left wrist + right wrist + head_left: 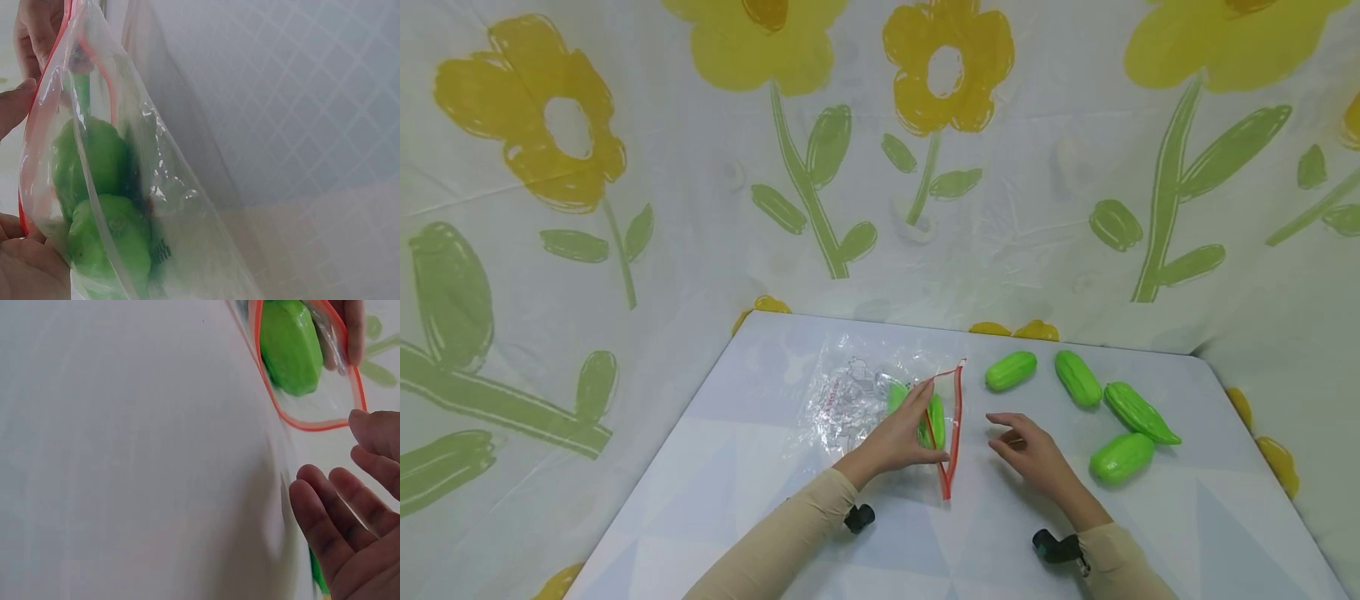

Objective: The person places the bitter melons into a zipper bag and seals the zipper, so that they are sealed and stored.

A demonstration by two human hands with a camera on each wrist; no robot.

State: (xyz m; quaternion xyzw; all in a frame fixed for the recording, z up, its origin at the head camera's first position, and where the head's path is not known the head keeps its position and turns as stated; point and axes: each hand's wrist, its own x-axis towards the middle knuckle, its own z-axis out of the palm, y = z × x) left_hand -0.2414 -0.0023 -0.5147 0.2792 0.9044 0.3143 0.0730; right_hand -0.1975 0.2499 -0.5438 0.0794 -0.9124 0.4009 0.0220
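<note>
A clear plastic zip bag (850, 408) with a red-edged mouth lies on the table, its mouth spread towards the right. My left hand (895, 433) holds the bag by its mouth, fingers at the far part and thumb at the near part. Inside, green gourd-like vegetables (103, 231) show through the plastic; one green vegetable (290, 347) sits just within the mouth. To the right of the mouth, my right hand (1033, 454) hovers with fingers loosely bent and nothing in them. Its fingers (319, 515) are apart from the bag's rim.
Loose green vegetables lie right of the bag: a short one (1011, 371) at the back, a longer one (1078, 379), a pointed one (1138, 412) and a plump one (1122, 458) beside my right hand. A flower-print curtain (1015, 208) surrounds the pale table (715, 483).
</note>
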